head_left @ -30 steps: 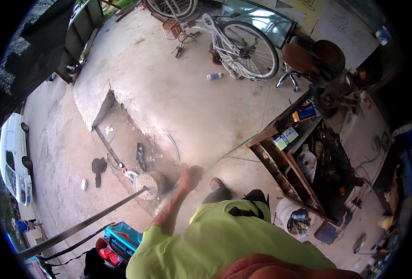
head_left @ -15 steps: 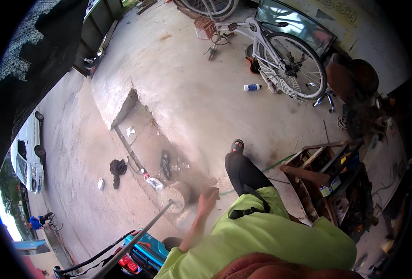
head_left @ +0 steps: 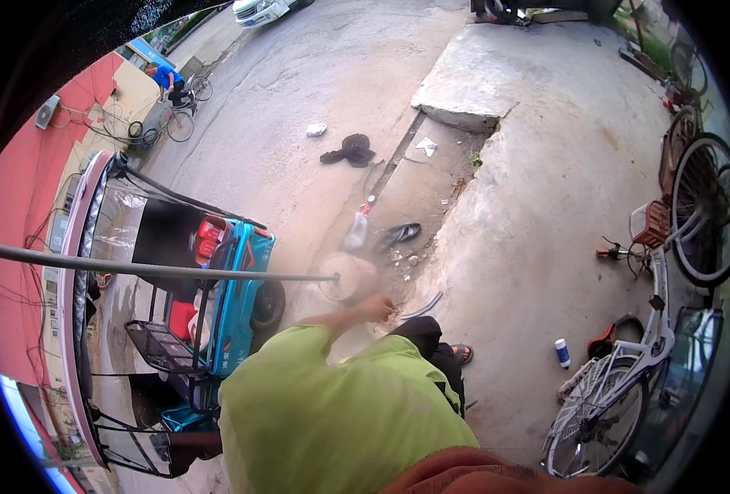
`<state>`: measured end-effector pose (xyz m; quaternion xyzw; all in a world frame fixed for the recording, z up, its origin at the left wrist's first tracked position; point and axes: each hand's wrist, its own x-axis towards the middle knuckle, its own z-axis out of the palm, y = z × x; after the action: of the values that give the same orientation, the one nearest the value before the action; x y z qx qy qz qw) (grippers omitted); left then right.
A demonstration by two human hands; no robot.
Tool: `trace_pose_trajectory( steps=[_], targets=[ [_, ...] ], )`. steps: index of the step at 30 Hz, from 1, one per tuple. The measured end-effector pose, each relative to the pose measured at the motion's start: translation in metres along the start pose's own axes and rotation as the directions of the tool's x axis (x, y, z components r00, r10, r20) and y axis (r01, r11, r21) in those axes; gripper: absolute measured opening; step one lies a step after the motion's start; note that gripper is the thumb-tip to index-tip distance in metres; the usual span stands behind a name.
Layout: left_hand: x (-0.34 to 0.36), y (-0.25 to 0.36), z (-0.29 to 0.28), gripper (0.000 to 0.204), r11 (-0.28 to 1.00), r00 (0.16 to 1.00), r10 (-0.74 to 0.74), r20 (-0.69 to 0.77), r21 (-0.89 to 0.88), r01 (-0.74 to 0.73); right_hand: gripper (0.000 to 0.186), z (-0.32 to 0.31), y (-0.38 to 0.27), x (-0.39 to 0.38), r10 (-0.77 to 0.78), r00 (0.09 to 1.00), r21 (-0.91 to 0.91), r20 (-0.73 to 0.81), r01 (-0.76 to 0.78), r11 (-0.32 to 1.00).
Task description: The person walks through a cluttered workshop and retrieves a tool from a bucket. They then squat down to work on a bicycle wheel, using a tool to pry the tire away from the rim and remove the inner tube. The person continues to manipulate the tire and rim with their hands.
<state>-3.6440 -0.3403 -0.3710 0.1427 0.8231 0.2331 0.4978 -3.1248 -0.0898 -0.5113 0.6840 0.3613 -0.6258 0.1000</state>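
Observation:
My left hand (head_left: 375, 308) is out beside a round concrete base (head_left: 355, 276), its fingers curled closed. Whatever they may hold is hidden or too small to make out. A thin, curved grey-blue strip (head_left: 422, 305) lies just past my fingertips, and I cannot tell whether it touches them. From the base rises a long metal pole (head_left: 159, 269). A clear plastic bottle (head_left: 356, 230) and a black shoe-like item (head_left: 403, 235) lie on the ground beyond the base. My right hand is out of view.
A blue cargo three-wheeler (head_left: 245, 280) stands at left. Black cloth (head_left: 353, 151) lies on the pavement, near a raised concrete slab edge (head_left: 455, 118). At right are an overturned white bicycle (head_left: 661, 337) and a white-and-blue bottle (head_left: 562, 353). Another person (head_left: 167, 80) is beside a far bicycle.
My view has swung left, bringing the three-wheeler more fully into sight; the wooden rack at right has left the frame. My left hand is still by the concrete base.

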Motion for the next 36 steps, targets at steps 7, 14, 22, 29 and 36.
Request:
trace_pose_trajectory(
  steps=[7, 14, 22, 29, 36],
  targets=[
    [0.049, 0.021, -0.001, 0.024, 0.974, 0.975, -0.216, 0.046, -0.065, 0.219, 0.041, 0.001, -0.047, 0.016, -0.032, 0.999, 0.072, 0.020, 0.031, 0.997],
    [0.118, 0.163, -0.032, 0.009, 0.975, 0.966, -0.217, 0.143, 0.083, 0.207, 0.041, 0.033, -0.085, 0.032, -0.093, 0.988, 0.035, -0.121, 0.098, 0.995],
    [0.374, 0.305, -0.200, 0.013, 0.985, 0.994, -0.073, 0.079, 0.161, 0.060, 0.046, 0.073, -0.293, 0.042, 0.409, 0.907, 0.737, -0.101, -0.208, 0.643],
    [0.548, 0.668, -0.179, 0.013, 0.544, 0.626, 0.780, 0.005, 0.490, -0.681, 0.061, 0.097, -0.377, 0.154, 0.247, 0.962, 0.503, -0.115, -0.158, 0.849],
    [0.668, 0.811, -0.178, 0.008, 0.450, 0.618, 0.698, 0.362, 0.449, -0.772, 0.066, 0.049, -0.629, 0.204, 0.290, 0.956, 0.368, -0.041, -0.255, 0.894]
  ],
)
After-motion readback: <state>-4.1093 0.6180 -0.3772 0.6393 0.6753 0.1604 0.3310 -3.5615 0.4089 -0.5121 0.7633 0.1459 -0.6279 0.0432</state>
